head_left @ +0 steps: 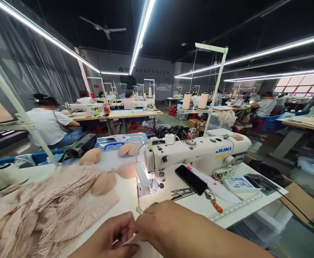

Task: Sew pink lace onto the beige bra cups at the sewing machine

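Close together at the table's front edge, my two hands are closed in a pinch. My left hand (114, 234) grips a pale pink piece of fabric (143, 249), most of it hidden below the hands. The fingers of my right hand (162, 218) are bent over the same piece, their tips partly out of sight. Just beyond them is the white sewing machine (197, 150), its lamp lit over the needle plate (148, 188). Beige moulded bra cups (103, 182) lie left of the needle, beside a heap of ruffled pink fabric (44, 204).
On the machine table sit thread snips (182, 192), a black phone (191, 179), a clear ruler (234, 208), an orange-handled keyring (216, 206) and a white-and-blue box (240, 183). Thread cones (194, 101) stand behind. Co-workers (52, 122) sit at other machines.
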Action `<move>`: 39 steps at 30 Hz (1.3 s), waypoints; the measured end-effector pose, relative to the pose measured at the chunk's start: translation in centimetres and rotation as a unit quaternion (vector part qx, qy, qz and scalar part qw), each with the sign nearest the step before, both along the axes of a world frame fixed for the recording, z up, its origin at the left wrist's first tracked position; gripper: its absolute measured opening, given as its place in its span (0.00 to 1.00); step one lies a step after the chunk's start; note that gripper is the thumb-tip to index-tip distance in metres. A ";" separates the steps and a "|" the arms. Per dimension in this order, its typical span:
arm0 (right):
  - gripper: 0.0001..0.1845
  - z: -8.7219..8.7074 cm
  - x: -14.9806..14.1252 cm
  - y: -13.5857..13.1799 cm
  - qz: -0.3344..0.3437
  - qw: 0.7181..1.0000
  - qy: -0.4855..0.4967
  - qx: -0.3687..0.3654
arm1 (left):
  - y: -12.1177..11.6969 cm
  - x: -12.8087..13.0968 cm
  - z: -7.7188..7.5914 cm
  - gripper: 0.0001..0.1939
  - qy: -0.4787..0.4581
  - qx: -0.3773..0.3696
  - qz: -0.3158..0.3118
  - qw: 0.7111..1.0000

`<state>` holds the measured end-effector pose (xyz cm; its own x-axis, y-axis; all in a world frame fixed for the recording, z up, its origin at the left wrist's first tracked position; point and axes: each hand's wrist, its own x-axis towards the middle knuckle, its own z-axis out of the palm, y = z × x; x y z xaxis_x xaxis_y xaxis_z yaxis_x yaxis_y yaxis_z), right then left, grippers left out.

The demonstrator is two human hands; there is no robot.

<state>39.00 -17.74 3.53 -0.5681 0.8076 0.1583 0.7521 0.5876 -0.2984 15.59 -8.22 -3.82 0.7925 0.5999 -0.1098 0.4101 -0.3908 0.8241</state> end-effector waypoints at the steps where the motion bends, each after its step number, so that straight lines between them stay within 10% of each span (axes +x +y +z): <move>1: 0.14 -0.8 -0.3 0.6 -0.007 0.998 -0.028 0.048 | 0.7 -0.3 -0.2 0.16 -0.009 0.044 0.021 0.999; 3: 0.10 -2.7 -1.0 1.9 -0.034 0.984 -0.040 0.171 | 2.2 -0.8 -0.4 0.19 -0.046 0.192 0.044 0.979; 6: 0.08 -6.2 -1.4 3.4 -0.067 0.945 0.010 0.320 | 3.7 -0.9 -0.4 0.15 -0.122 0.464 0.034 0.877; 9: 0.13 -10.1 -0.5 4.2 -0.089 0.958 0.082 0.260 | 3.6 -0.3 -1.0 0.13 -0.075 0.604 -0.026 0.793; 16: 0.15 -15.6 4.5 6.4 -0.061 0.986 0.139 0.076 | 3.7 3.4 -3.5 0.04 0.060 0.570 -0.170 0.801; 24: 0.22 -16.4 7.4 8.5 -0.027 0.992 0.092 0.080 | 6.5 6.3 -5.0 0.14 0.103 0.476 -0.123 0.865; 39: 0.22 -15.2 9.2 7.4 -0.001 0.995 -0.013 0.097 | 6.1 7.1 -6.7 0.09 0.061 0.505 -0.111 0.854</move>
<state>48.19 -10.34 -11.69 -0.5722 0.7648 0.2960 0.7595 0.6304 -0.1606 22.70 -2.16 -10.51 0.9189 0.2736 0.2842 0.2917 -0.9562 -0.0227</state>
